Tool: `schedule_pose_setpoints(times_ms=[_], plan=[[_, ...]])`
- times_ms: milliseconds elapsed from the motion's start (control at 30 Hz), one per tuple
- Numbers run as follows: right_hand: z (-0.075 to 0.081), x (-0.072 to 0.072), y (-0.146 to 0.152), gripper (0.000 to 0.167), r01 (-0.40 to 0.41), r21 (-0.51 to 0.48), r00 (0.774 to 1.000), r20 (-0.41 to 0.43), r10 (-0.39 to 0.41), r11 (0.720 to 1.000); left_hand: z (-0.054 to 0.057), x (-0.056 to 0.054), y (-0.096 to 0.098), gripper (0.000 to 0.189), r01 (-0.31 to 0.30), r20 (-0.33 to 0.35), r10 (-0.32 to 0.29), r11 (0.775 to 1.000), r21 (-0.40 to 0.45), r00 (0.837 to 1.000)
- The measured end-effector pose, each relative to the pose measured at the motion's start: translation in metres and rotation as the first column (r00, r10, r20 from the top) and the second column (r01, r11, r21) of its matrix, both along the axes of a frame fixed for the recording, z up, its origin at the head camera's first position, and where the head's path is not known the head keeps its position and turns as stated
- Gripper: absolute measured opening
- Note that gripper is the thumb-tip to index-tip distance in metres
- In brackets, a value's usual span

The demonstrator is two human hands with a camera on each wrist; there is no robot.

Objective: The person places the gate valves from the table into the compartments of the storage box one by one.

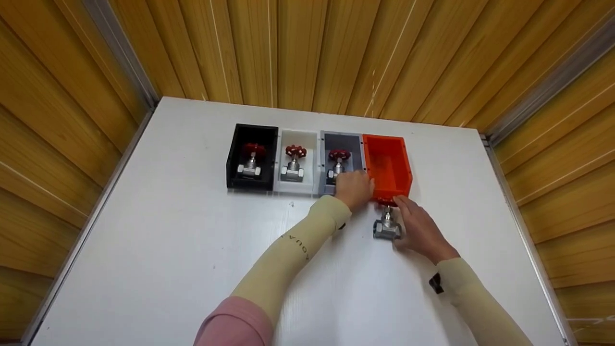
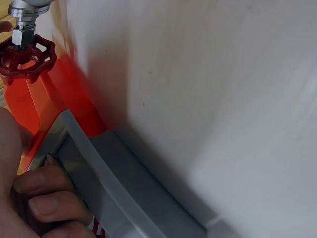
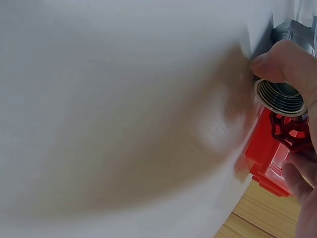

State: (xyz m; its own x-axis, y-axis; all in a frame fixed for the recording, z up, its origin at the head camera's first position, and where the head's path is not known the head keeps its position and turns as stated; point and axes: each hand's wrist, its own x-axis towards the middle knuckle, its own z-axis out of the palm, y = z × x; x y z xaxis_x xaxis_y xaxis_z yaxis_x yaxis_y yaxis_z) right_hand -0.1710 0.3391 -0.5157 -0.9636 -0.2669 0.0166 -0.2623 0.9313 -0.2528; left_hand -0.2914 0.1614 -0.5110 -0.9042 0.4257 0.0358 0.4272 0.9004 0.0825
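My right hand (image 1: 422, 228) holds a steel valve (image 1: 387, 228) with a red handwheel, just in front of the orange bin (image 1: 388, 163). In the right wrist view the thumb lies by the valve's threaded opening (image 3: 281, 101), and fingers reach near the handwheel (image 3: 287, 133). My left hand (image 1: 355, 188) grips the front of the grey bin (image 1: 342, 141) beside the orange one. Its fingers (image 2: 52, 203) curl over the grey rim in the left wrist view. Another red-wheeled valve (image 1: 338, 166) stands in the grey bin, partly hidden by that hand.
Left of the grey bin, a white bin (image 1: 310, 139) and a black bin (image 1: 231, 156) join the row, each with a red-wheeled valve inside. The row stands on a white table (image 1: 173, 230), with wood-patterned walls (image 1: 298, 53) behind and at the sides.
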Motion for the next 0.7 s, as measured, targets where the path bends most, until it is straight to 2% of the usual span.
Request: schedule_pose_setpoints(times_ms=[200,700], plan=[[0.0003,0.0025,0.0014,0.105,-0.049,-0.011,0.994,-0.098,0.048,0.999,-0.0015,-0.0002,-0.0006,0.047,-0.006,-0.016,0.006,1.000,0.005,1.000],[0.0078,-0.0003,0.0063,0.110,-0.042,-0.030,0.989,-0.144,0.038,0.999,-0.0005,-0.0003,-0.0017,0.047,0.008,0.005,-0.008,1.000,0.004,1.000]])
